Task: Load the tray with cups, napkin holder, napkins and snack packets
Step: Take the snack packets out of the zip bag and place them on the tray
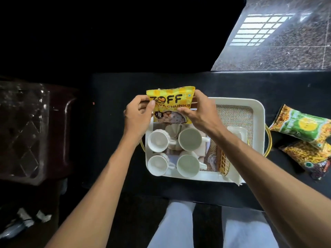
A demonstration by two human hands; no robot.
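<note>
Yellow foil snack packet (170, 104), printed "ZOFF", "CHUNKS", "10": pinched at its side edges by left hand (138, 114) and right hand (198, 111) fingers, above white rectangular tray (258, 122).

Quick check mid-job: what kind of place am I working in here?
Probably a home or small pantry room: a white tray of cups on a low black table, a speckled stone tile floor, and a plastic chair alongside.
</note>
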